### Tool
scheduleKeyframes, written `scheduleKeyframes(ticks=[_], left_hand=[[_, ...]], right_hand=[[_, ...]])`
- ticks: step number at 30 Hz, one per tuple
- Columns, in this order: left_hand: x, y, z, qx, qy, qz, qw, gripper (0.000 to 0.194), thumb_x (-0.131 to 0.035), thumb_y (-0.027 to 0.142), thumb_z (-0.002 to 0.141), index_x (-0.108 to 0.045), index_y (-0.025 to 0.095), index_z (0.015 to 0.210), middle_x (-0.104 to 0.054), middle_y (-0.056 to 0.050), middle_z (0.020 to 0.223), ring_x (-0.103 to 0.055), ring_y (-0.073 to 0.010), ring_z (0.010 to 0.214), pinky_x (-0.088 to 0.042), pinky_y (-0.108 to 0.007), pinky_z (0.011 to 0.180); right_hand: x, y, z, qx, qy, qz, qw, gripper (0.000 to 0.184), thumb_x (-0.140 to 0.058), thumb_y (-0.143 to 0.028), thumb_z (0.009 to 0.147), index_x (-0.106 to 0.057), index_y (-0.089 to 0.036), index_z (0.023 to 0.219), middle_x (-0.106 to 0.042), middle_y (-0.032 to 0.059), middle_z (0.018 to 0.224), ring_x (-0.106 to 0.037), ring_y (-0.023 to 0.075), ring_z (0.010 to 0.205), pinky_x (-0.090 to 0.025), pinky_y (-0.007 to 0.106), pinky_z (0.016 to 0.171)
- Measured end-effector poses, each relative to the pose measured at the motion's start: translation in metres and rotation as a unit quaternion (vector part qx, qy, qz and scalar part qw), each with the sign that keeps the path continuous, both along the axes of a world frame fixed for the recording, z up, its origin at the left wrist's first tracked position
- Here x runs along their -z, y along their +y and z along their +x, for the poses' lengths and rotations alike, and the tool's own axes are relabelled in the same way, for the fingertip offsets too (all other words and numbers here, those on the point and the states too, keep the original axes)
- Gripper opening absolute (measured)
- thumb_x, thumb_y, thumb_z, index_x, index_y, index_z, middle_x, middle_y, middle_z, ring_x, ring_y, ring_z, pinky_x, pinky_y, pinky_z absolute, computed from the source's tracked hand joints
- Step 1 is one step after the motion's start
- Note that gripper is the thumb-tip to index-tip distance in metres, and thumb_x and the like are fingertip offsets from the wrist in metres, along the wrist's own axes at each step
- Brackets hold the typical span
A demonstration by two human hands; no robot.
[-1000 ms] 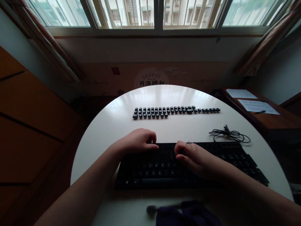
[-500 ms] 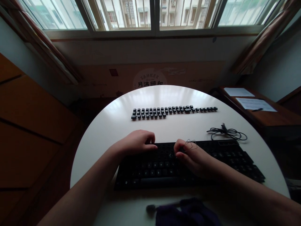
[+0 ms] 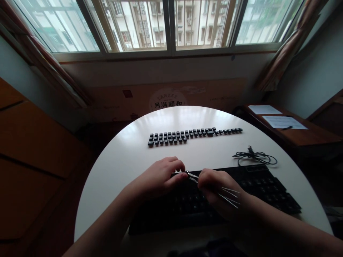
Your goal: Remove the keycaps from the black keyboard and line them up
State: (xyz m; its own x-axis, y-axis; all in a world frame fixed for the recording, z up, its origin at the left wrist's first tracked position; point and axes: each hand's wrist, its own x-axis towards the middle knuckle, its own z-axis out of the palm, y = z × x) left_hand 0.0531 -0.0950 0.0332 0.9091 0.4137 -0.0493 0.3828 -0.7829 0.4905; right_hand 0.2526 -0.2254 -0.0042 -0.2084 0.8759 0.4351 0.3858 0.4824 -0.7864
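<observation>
In the head view, the right hand [image 3: 222,185] is closed around a thin, silvery wire tool [image 3: 193,175], its tips meeting a small dark piece [image 3: 187,172] at the left hand's [image 3: 162,176] fingertips; whether those grip it, I cannot tell. The long black plastic keyboard [image 3: 257,180] lies beneath both hands. Steady wires and a light, straight pull would likely free the piece cleanly.

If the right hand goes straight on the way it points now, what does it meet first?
Most likely the bare left hand, its fingertips close to the thin silver wire tool's end; depth is unclear.
</observation>
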Motion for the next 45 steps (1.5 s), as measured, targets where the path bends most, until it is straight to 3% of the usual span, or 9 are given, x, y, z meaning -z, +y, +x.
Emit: scheduleKeyframes(ticks=[9,13,20,24,27,31,34,38,45], left_hand=[[-0.006,-0.011,0.006,0.011,-0.012,-0.016,1.000,0.031,-0.038,0.043,0.102,-0.056,0.020,0.090,-0.060,-0.004,0.095,-0.055,-0.0185,0.082,-0.043,-0.029,0.071],[-0.005,-0.012,0.008,0.019,-0.008,-0.043,0.999,0.030,-0.039,0.041,0.102,-0.056,0.020,0.087,-0.060,-0.003,0.094,-0.055,-0.0176,0.081,-0.043,-0.029,0.071],[-0.008,-0.007,0.003,0.015,-0.020,-0.062,0.998,0.029,-0.036,0.038,0.101,-0.053,0.020,0.086,-0.059,-0.004,0.090,-0.054,-0.0183,0.079,-0.044,-0.030,0.071],[-0.010,-0.006,0.000,0.007,-0.018,-0.055,0.998,0.031,-0.037,0.042,0.101,-0.053,0.020,0.086,-0.059,-0.004,0.089,-0.054,-0.0184,0.078,-0.043,-0.030,0.070],[-0.013,-0.011,0.002,0.021,-0.007,-0.047,0.999,0.029,-0.042,0.042,0.100,-0.053,0.020,0.085,-0.059,-0.003,0.087,-0.053,-0.0177,0.076,-0.043,-0.029,0.068],[-0.016,-0.020,0.004,0.062,-0.021,-0.074,0.995,0.025,-0.045,0.039,0.100,-0.059,0.020,0.093,-0.062,-0.004,0.095,-0.056,-0.0187,0.083,-0.046,-0.030,0.075],[-0.017,-0.022,0.004,0.083,-0.039,-0.100,0.991,0.023,-0.045,0.037,0.101,-0.063,0.022,0.104,-0.063,-0.004,0.101,-0.058,-0.0191,0.089,-0.047,-0.030,0.081],[-0.016,-0.021,0.003,0.087,-0.050,-0.113,0.989,0.024,-0.047,0.037,0.100,-0.063,0.020,0.095,-0.064,-0.003,0.095,-0.058,-0.0172,0.084,-0.047,-0.028,0.076],[-0.007,-0.015,0.004,0.075,-0.069,-0.101,0.990,0.030,-0.047,0.041,0.100,-0.063,0.018,0.090,-0.064,-0.002,0.086,-0.057,-0.0162,0.078,-0.045,-0.026,0.072]], right_hand=[[-0.006,-0.002,0.002,-0.003,-0.039,0.054,0.998,0.009,-0.045,-0.022,0.092,-0.053,-0.022,0.088,-0.055,0.0018,0.079,-0.046,0.0133,0.061,-0.036,0.027,0.057],[-0.004,-0.002,-0.001,0.009,-0.043,0.092,0.995,0.025,-0.040,-0.038,0.099,-0.052,-0.021,0.085,-0.051,0.0007,0.074,-0.047,0.0134,0.059,-0.035,0.028,0.056],[-0.012,-0.006,0.005,0.118,-0.038,0.166,0.978,0.040,-0.033,-0.041,0.104,-0.051,-0.020,0.075,-0.045,-0.0004,0.067,-0.041,0.0125,0.053,-0.030,0.028,0.051],[-0.020,-0.003,0.011,0.164,-0.110,0.206,0.958,0.040,-0.029,-0.040,0.105,-0.056,-0.020,0.082,-0.058,0.0078,0.086,-0.055,0.0218,0.082,-0.045,0.037,0.071],[-0.020,0.000,0.009,0.113,-0.143,0.211,0.960,0.028,-0.034,-0.033,0.104,-0.057,-0.020,0.095,-0.060,0.0128,0.114,-0.055,0.0260,0.106,-0.049,0.043,0.088],[-0.013,0.001,0.002,0.051,-0.152,0.241,0.957,0.017,-0.042,-0.019,0.100,-0.057,-0.021,0.108,-0.064,0.0111,0.112,-0.059,0.0218,0.098,-0.054,0.036,0.079],[-0.009,0.002,-0.003,0.067,-0.174,0.261,0.947,0.021,-0.045,-0.015,0.097,-0.060,-0.021,0.110,-0.067,0.0090,0.107,-0.060,0.0194,0.087,-0.054,0.033,0.072],[-0.006,0.003,-0.005,0.081,-0.178,0.275,0.941,0.019,-0.055,-0.013,0.093,-0.063,-0.023,0.107,-0.069,0.0053,0.097,-0.059,0.0159,0.075,-0.051,0.028,0.064],[-0.001,0.008,-0.002,0.134,-0.213,0.290,0.923,0.020,-0.067,-0.020,0.089,-0.067,-0.020,0.109,-0.070,0.0074,0.095,-0.062,0.0177,0.077,-0.052,0.029,0.063]])
